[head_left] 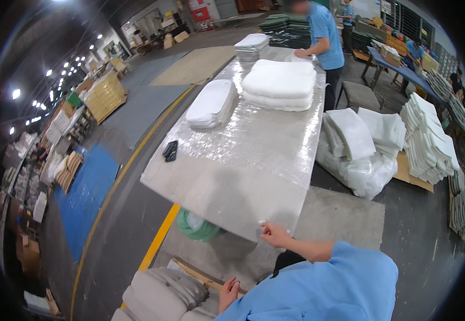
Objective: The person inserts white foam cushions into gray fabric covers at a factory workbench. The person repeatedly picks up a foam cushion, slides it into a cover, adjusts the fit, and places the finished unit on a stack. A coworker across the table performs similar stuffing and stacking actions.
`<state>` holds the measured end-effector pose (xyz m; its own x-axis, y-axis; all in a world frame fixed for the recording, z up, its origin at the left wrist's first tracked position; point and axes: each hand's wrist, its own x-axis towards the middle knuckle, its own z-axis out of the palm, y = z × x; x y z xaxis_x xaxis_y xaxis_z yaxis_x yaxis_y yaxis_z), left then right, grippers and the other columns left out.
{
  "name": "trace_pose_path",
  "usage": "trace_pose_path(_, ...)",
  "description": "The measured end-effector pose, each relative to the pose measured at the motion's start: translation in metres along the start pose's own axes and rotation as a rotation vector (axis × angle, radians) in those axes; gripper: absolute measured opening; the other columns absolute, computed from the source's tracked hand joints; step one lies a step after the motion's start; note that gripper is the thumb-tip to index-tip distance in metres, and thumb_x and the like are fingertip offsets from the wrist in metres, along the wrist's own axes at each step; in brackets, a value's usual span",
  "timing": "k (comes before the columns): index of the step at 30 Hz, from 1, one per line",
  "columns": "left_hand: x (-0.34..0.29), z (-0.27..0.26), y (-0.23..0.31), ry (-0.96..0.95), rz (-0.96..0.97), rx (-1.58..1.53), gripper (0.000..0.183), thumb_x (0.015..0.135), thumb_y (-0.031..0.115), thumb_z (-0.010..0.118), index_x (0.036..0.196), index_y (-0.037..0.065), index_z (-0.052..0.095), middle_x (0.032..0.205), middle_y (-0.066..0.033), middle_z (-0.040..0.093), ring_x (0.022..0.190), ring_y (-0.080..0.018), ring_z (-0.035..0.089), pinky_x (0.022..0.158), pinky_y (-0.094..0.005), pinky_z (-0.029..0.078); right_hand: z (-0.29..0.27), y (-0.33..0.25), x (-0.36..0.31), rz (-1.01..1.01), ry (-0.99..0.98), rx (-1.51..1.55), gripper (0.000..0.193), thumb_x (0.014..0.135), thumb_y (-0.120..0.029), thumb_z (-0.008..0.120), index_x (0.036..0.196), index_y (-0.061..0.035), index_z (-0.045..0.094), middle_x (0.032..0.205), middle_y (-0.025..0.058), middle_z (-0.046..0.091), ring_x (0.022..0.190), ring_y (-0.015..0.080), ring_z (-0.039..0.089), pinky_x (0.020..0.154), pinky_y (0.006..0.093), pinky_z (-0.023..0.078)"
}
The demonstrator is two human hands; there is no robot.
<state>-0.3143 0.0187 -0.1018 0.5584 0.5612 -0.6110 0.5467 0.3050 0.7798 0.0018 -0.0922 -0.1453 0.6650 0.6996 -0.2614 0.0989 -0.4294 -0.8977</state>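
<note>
My right hand [276,235] is at the near right corner of the long table [189,176], fingers bent in a pinch. A small shiny bit, perhaps clear film, shows at its fingertips, too small to make out. My left hand [229,292] hangs lower, beside a stack of light grey cushions [160,294]. Its fingers are loosely bent and apart, and nothing shows in them. On the table, partly covered with clear plastic film [262,134], lie thick white pads [279,80], a stack of thinner white pads [209,102], another stack [252,45] farther back and a small black object [170,151].
A co-worker in a blue shirt [326,43] stands at the table's far right. White pads on a plastic bag [369,171] and a tall pad stack [428,139] are on the right. A green roll [196,227] sits under the table's near edge. Yellow lines [160,235] mark the floor.
</note>
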Motion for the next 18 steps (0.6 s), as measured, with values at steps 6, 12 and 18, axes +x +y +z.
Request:
trace_pose_path(6, 0.078, 0.074, 0.085, -0.026, 0.095, 0.280, 0.059, 0.097, 0.031, 0.071, 0.146, 0.001, 0.055, 0.125, -0.0198, 0.068, 0.116, -0.0232, 0.064, 0.098, -0.0346, 0.050, -0.046, 0.022, 0.027, 0.011, -0.433, 0.175, 0.055, 0.096, -0.031, 0.070, 0.144, -0.0082, 0.055, 0.099, 0.0071, 0.073, 0.082, 0.0157, 0.068, 0.072, 0.0350, 0.055)
trace_pose_path(12, 0.126, 0.153, 0.141, 0.040, 0.183, 0.639, 0.072, 0.094, 0.037, 0.071, 0.153, 0.006, 0.046, 0.158, -0.0317, 0.037, 0.149, -0.0421, 0.035, 0.119, -0.0465, 0.034, -0.166, 0.039, 0.060, -0.026, -0.480, -0.017, 0.040, 0.097, -0.026, 0.069, 0.132, -0.0072, 0.064, 0.097, 0.0077, 0.074, 0.076, 0.0159, 0.068, 0.071, 0.0340, 0.056)
trace_pose_path(18, 0.128, 0.193, 0.143, -0.020, 0.268, 0.905, 0.084, 0.089, 0.041, 0.077, 0.159, 0.011, 0.039, 0.165, -0.0403, 0.005, 0.152, -0.0608, 0.004, 0.122, -0.0620, 0.024, -0.293, 0.039, 0.119, 0.163, 0.001, 0.103, 0.034, 0.095, -0.019, 0.070, 0.126, -0.0069, 0.068, 0.094, 0.0060, 0.074, 0.077, 0.0113, 0.068, 0.068, 0.0303, 0.055)
